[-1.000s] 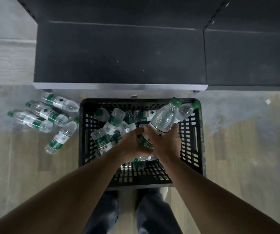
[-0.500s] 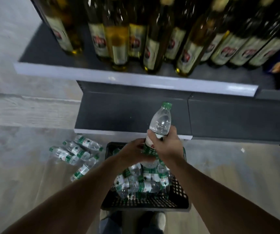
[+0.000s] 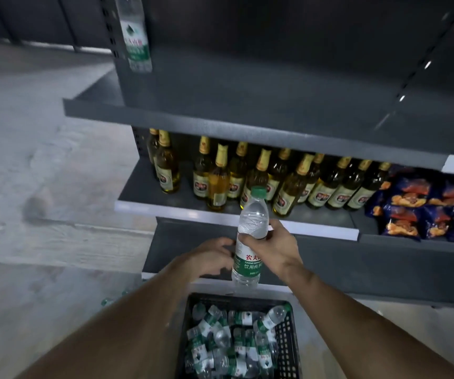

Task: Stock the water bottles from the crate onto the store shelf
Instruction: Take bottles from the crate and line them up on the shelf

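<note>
My right hand (image 3: 273,246) grips a clear water bottle (image 3: 252,218) with a green cap and green label. It holds the bottle upright in front of the shelving, above the crate. My left hand (image 3: 209,257) is loosely curled just left of the bottle, its fingertips at the label. The black plastic crate (image 3: 288,340) on the floor below holds several more water bottles (image 3: 236,337) lying jumbled. Higher up is a dark shelf (image 3: 247,110), bare except for one water bottle (image 3: 135,36) standing at its far left.
The middle shelf (image 3: 193,213) carries several amber glass bottles (image 3: 217,181) and, to the right, blue snack packs (image 3: 423,209). A low dark shelf (image 3: 357,263) lies behind my hands. A few green-capped bottles (image 3: 108,300) peek out on the floor left of the crate.
The bottle has been lifted out of the crate and raised upright to the middle shelf's height. My view has tilted up, showing the upper shelf. My left hand has slipped from the bottle's base to its side.
</note>
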Demonstrator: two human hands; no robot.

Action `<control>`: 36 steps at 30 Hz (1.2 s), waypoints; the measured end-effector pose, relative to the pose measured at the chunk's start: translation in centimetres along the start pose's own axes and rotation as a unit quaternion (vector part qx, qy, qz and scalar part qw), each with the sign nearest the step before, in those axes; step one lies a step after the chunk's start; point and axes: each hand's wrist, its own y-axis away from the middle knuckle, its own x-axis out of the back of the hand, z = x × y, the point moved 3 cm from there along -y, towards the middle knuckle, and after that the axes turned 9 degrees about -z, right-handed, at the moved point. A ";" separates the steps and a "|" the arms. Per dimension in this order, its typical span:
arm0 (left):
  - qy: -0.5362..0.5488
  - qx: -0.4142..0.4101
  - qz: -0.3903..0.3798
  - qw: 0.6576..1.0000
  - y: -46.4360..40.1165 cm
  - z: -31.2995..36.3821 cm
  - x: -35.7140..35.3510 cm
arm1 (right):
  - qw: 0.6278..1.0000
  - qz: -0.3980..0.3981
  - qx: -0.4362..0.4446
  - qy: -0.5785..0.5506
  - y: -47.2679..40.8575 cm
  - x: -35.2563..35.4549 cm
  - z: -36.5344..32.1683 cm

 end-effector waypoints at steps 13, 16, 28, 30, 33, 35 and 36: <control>-0.100 -0.079 0.211 0.969 9.6 9.9 4.9 | 0.989 0.045 0.141 -0.006 4.2 5.3 -13.3; -0.107 -0.066 0.258 0.958 11.9 11.2 6.0 | 0.986 0.054 0.160 -0.006 5.1 6.6 -16.1; -0.186 -0.070 0.381 0.903 19.4 16.6 9.3 | 0.975 0.077 0.203 -0.036 6.6 8.7 -24.1; -0.199 -0.070 0.388 0.897 20.1 17.0 10.0 | 0.975 0.078 0.205 -0.046 6.4 8.5 -25.1; -0.231 -0.068 0.398 0.885 20.8 17.5 11.4 | 0.974 0.084 0.205 -0.044 5.9 8.0 -26.8; -0.247 -0.070 0.406 0.877 20.9 17.6 12.7 | 0.974 0.086 0.206 -0.041 5.2 7.5 -28.1; -0.246 -0.072 0.408 0.876 20.9 17.6 13.3 | 0.974 0.085 0.207 -0.039 4.8 7.1 -28.8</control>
